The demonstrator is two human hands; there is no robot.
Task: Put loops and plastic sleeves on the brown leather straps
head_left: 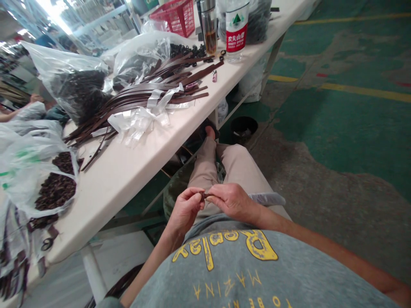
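Note:
Over my lap, my left hand pinches one end of a small dark brown strip piece. From the other side, my right hand grips the same piece between thumb and fingers. The fingers cover most of it, so its full shape is hidden. Away from my hands, a bundle of long dark brown strips lies across the white table. Clear plastic scraps rest against the strips.
Clear bags of dark pieces stand on the table. Nearer lies an open bag of small brown bits. A bottle, a glass flask and a red basket stand at the back. A black bucket sits on the floor.

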